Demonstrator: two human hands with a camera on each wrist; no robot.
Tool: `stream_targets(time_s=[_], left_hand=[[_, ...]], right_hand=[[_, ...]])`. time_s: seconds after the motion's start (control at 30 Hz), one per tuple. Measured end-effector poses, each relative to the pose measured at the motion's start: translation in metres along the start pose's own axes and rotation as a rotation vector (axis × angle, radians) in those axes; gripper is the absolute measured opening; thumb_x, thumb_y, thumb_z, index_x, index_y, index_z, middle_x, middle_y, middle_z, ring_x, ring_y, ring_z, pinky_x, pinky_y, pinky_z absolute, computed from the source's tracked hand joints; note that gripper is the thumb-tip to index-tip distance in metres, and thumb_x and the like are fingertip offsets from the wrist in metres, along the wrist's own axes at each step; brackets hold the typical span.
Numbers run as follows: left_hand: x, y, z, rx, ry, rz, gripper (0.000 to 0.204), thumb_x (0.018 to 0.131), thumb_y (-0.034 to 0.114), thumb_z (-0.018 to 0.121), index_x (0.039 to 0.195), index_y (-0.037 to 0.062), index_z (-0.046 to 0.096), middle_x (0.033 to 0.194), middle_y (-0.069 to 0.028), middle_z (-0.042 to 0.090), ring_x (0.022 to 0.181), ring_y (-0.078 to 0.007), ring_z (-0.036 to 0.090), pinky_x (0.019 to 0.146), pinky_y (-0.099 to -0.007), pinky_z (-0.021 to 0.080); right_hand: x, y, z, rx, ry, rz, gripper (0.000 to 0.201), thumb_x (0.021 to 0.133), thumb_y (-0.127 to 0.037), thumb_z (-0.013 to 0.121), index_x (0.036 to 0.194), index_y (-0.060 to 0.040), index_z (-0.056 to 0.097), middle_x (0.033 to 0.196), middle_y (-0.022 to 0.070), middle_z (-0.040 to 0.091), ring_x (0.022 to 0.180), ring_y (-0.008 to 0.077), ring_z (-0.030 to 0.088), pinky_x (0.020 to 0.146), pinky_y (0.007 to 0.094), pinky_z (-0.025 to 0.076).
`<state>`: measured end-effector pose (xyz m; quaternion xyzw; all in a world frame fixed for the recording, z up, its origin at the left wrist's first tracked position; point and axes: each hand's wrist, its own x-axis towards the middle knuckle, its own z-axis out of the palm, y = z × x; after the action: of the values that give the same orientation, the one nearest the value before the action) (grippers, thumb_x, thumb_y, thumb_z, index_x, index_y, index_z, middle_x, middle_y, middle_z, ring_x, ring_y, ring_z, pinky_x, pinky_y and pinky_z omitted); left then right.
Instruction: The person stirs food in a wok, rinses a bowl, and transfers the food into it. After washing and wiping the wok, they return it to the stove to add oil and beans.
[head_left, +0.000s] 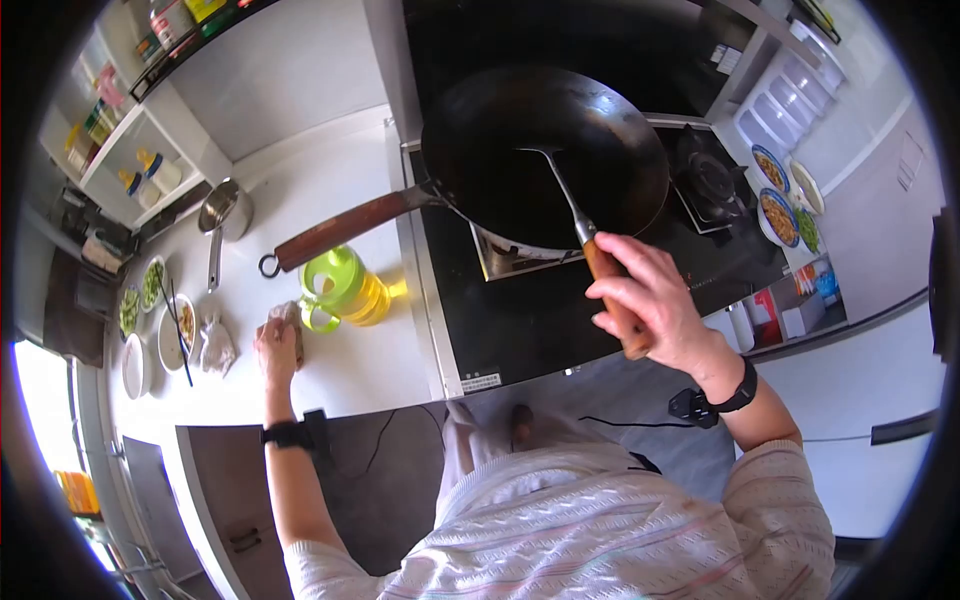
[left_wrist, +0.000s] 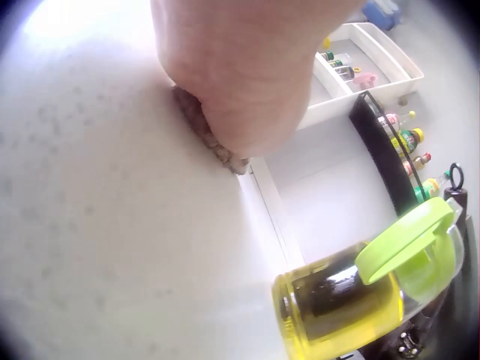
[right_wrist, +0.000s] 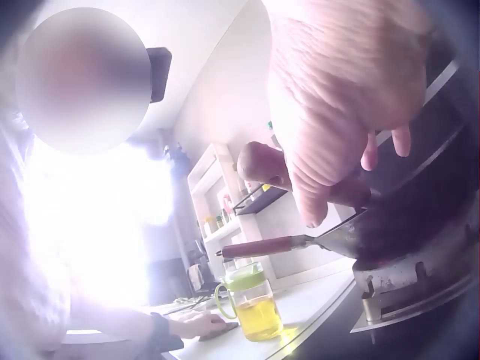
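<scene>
My right hand grips the wooden handle of a wok spatula, seen in the head view. Its metal end reaches down into a large dark wok on the stove. On the white counter, my left hand holds a folded brownish cloth, which shows past the hand's edge in the left wrist view too. The fingers on the cloth are mostly hidden there. Just right of that hand stands a jug of yellow oil with a green lid, under the wok's long wooden handle.
A small saucepan and several bowls, one with chopsticks, stand at the counter's left, next to a knotted plastic bag. More filled bowls stand right of the second burner. A shelf is at the far left.
</scene>
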<state>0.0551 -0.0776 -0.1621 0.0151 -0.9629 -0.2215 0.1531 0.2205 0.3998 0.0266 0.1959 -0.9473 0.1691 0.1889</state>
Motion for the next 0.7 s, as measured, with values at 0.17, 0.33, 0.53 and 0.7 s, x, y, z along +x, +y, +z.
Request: stream_targets(time_s=[0.17,0.33,0.53,0.7], left_hand=[[-0.016,0.035,-0.034,-0.649,0.012,-0.005,0.041,0.084,0.039,0.054,0.100,0.0012,0.060,0.096,-0.0078,0.058,0.087,-0.0173,0.054,0.071,-0.0310,0.044],[-0.020,0.079,-0.048,-0.810,-0.392,-0.038,0.053,0.085,0.055,0.045,0.098,0.0061,0.061,0.094,-0.0045,0.060,0.087,-0.0114,0.054,0.069,-0.0261,0.044],[-0.008,0.085,-0.036,-0.876,-0.479,-0.042,0.045,0.090,0.045,0.044,0.077,0.0044,0.058,0.078,-0.0053,0.060,0.073,-0.0130,0.058,0.063,-0.0285,0.047],[-0.023,0.108,-0.034,-1.386,-0.403,-0.228,0.047,0.091,0.045,0.040,0.063,0.0077,0.045,0.055,-0.0012,0.043,0.052,-0.0102,0.045,0.049,-0.0275,0.042]], right_hand=[[-0.006,0.014,-0.035,0.444,0.404,0.451,0.024,0.075,-0.009,0.068,0.097,-0.0060,0.060,0.108,0.0095,0.058,0.088,0.0157,0.058,0.074,0.0252,0.046],[-0.027,0.039,-0.053,0.484,0.677,0.524,0.015,0.084,-0.008,0.060,0.095,0.0004,0.059,0.091,0.0048,0.059,0.079,0.0106,0.059,0.068,0.0217,0.049],[-0.037,0.035,-0.053,0.657,0.734,0.626,0.016,0.084,-0.008,0.059,0.097,0.0009,0.060,0.094,0.0071,0.058,0.077,0.0161,0.062,0.069,0.0256,0.053],[-0.043,0.038,-0.055,0.700,0.696,0.663,0.019,0.084,-0.010,0.060,0.100,0.0000,0.059,0.093,0.0086,0.059,0.074,0.0172,0.063,0.068,0.0255,0.053]])
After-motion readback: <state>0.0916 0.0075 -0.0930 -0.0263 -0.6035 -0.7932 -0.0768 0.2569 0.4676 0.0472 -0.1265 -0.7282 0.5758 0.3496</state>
